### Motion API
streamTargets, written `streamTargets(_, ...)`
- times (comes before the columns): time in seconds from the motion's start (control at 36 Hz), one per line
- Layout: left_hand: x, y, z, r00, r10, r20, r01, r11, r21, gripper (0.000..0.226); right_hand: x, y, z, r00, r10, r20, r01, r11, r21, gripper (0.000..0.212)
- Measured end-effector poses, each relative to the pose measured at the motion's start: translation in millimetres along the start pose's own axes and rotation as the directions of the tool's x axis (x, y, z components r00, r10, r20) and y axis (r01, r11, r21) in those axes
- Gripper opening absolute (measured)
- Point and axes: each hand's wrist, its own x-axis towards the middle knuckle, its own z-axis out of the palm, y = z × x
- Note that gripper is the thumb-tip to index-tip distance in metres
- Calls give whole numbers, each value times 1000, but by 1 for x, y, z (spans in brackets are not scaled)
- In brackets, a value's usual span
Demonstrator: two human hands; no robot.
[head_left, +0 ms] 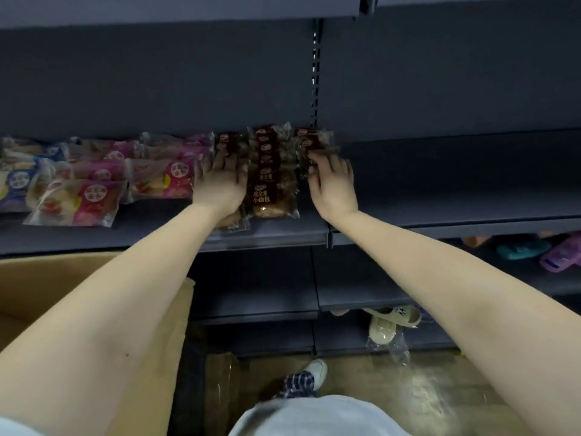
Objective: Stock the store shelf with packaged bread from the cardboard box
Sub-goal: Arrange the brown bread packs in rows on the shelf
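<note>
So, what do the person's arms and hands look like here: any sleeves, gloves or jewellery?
The left forearm and right forearm are bare, no sleeve in view. The left hand and right hand wear no gloves; no ring, watch or bracelet shows.
</note>
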Motion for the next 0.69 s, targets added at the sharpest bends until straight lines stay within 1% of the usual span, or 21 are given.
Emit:
streamTargets(0.11, -36, -19, 3, 998, -33, -58, 36, 999, 38, 51, -21, -11, 6, 997, -63, 33, 63, 998, 6, 49)
streamTargets(0.25, -83, -55, 0, 995, -91, -31, 94, 990, 101, 48, -35, -43, 21, 990, -118, 79, 113, 991, 65, 49)
streamTargets(0.36, -105, -84, -12, 981, -181, -68, 188, 976, 114, 50, -35, -81, 34, 974, -197, 110, 177, 970, 165, 50)
streamTargets(0.44, -122, -98, -19, 970, -241, -44, 244, 964, 107, 53, -40, -108, 45, 964, -231, 130, 194, 949, 249, 43)
streamTargets(0.56, -149, -121, -26, 945, -326, 10, 324, 940, 104, 60, -46, -140, 62, 933, -321, 164, 257, 912, 321, 33)
streamTargets(0.64, -171, -143, -33, 908, -419, 25, 415, 905, 97, 64, -45, -165, 73, 907, -381, 179, 300, 883, 360, 33)
streamTargets(0.69, -187, -159, -40, 883, -469, 8, 466, 879, 102, 64, -45, -184, 81, 885, -425, 189, 329, 860, 389, 34)
